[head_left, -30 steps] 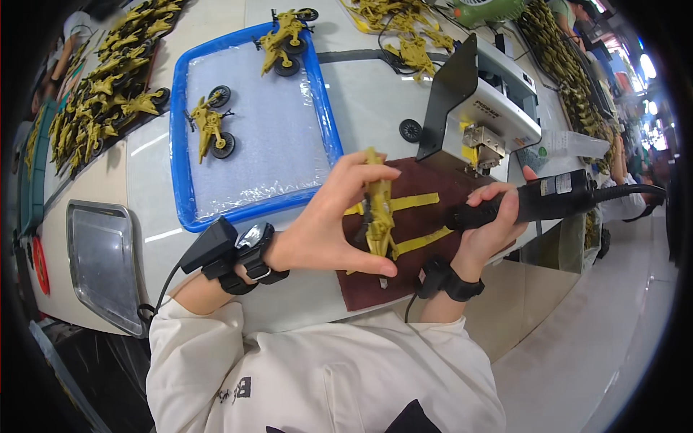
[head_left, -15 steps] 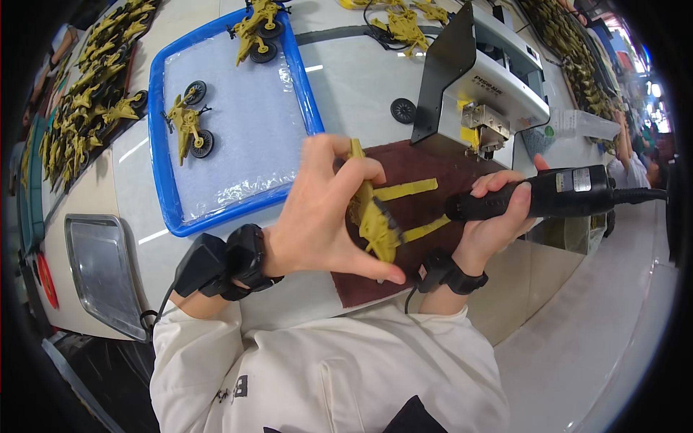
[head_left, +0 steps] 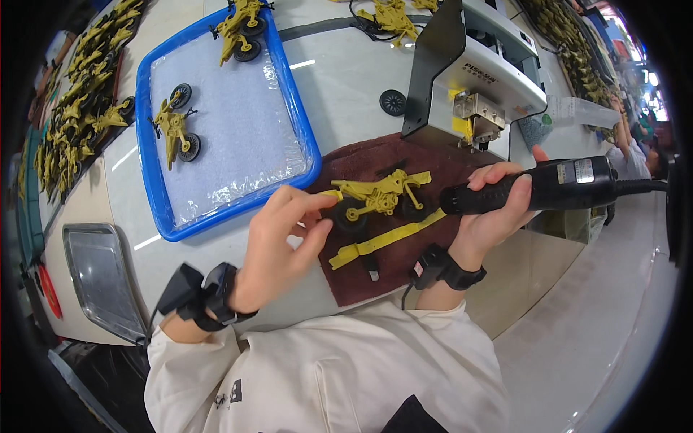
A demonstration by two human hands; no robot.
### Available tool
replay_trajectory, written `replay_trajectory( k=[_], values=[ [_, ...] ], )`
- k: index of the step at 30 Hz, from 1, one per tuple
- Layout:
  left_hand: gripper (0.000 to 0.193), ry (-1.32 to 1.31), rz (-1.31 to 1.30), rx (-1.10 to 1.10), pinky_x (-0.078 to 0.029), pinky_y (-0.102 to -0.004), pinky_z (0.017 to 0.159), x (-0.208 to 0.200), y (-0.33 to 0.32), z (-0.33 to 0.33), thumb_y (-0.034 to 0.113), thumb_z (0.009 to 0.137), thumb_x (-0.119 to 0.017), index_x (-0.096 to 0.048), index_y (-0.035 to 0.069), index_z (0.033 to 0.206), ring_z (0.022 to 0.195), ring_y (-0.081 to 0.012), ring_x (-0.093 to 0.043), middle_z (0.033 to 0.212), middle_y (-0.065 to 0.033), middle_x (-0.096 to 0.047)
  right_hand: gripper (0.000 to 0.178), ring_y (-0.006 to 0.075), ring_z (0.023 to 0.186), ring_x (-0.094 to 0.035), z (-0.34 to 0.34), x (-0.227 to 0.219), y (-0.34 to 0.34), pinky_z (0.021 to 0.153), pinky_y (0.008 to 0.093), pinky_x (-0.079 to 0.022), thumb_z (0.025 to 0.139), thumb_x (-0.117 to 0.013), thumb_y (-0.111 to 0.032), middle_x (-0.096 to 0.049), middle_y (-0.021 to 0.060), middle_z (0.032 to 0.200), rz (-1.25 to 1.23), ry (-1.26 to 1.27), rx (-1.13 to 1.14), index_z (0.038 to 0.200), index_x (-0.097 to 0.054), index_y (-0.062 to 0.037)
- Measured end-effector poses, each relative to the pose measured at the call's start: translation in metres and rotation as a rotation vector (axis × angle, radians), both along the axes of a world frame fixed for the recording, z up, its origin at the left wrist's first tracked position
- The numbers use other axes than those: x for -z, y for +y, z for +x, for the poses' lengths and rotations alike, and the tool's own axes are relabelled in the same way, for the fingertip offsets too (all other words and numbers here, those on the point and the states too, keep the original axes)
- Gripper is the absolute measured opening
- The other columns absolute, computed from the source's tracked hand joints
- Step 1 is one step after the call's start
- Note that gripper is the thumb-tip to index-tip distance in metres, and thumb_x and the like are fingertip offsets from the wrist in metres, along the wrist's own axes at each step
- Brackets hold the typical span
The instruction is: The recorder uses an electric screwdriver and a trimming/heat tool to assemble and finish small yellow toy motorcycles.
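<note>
A yellow toy motorcycle (head_left: 382, 195) with black wheels lies across the dark brown cloth (head_left: 361, 285). My left hand (head_left: 278, 242) is at its left end, thumb and fingertips closing on the yellow tip above the wheel. Wrapped in my right hand (head_left: 498, 195) is a black electric screwdriver (head_left: 570, 186), held level, its cord running off to the right. The front end of the screwdriver points left, close to the motorcycle's right wheel but apart from it. A yellow strip (head_left: 386, 242) crosses the cloth below the motorcycle, over a small dark piece with a pale end.
The blue-rimmed tray (head_left: 167, 229) at left holds two more toy motorcycles. Behind the cloth stands a white and black machine (head_left: 498, 76), with a loose black wheel (head_left: 393, 102) beside it. A metal tray (head_left: 105, 278) lies at far left. Many yellow toys (head_left: 94, 94) crowd the back left.
The motorcycle, previously held up and tilted in my left hand, now rests on the cloth. My left hand has shifted left to its end. My right hand keeps the screwdriver in nearly the same place.
</note>
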State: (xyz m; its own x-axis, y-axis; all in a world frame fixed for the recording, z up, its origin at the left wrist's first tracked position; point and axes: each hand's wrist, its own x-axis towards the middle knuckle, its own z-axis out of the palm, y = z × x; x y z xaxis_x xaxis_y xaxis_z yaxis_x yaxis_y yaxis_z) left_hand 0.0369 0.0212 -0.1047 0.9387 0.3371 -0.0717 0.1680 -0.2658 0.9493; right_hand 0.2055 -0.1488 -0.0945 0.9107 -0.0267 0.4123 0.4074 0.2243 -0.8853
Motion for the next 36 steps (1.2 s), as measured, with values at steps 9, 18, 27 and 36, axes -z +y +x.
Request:
replay_trajectory(
  k=[9, 18, 27, 36],
  values=[
    [0.059, -0.144, 0.771, 0.474, -0.036, -0.0334, 0.080, -0.002, 0.007, 0.039, -0.005, 0.064, -0.060, -0.051, 0.008, 0.120, 0.095, -0.0213, -0.052, 0.102, -0.0050, -0.057, 0.052, 0.0160, 0.049, -0.048, 0.000, 0.003, -0.002, 0.049, 0.0298, -0.043, 0.086, -0.052, -0.029, -0.051, 0.0084, 0.065, -0.003, 0.008, 0.004, 0.125, -0.034, 0.0003],
    [0.090, -0.239, 0.532, 0.542, -0.029, -0.0481, 0.097, -0.010, -0.022, 0.025, 0.024, 0.055, -0.081, -0.039, 0.009, 0.133, 0.116, -0.0335, -0.042, 0.130, -0.0167, -0.041, 0.059, 0.0166, 0.048, -0.050, 0.003, 0.003, -0.006, 0.046, 0.0289, -0.046, 0.084, -0.056, -0.029, -0.050, 0.0093, 0.063, 0.074, 0.021, -0.022, 0.126, -0.029, 0.0039],
    [0.092, -0.108, 0.646, 0.283, -0.025, -0.0455, 0.095, 0.016, -0.029, 0.040, 0.033, 0.052, -0.079, -0.040, 0.009, 0.132, 0.114, -0.0284, -0.043, 0.121, -0.0118, -0.044, 0.085, 0.0179, 0.047, -0.045, 0.036, -0.057, -0.034, 0.049, 0.0330, -0.041, 0.080, -0.041, -0.072, -0.050, 0.0086, 0.067, 0.185, -0.363, -0.197, 0.125, -0.036, -0.0003],
    [0.099, -0.030, 0.670, 0.314, -0.021, -0.0434, 0.100, 0.028, -0.022, 0.030, 0.063, 0.062, -0.068, -0.037, 0.000, 0.132, 0.125, -0.0328, -0.034, 0.140, -0.0181, -0.033, 0.079, 0.0183, 0.050, -0.048, 0.060, -0.075, 0.012, 0.053, 0.0347, -0.044, 0.081, -0.041, -0.071, -0.052, 0.0076, 0.064, -0.264, -0.402, 0.132, 0.121, -0.036, -0.0030]
  ],
)
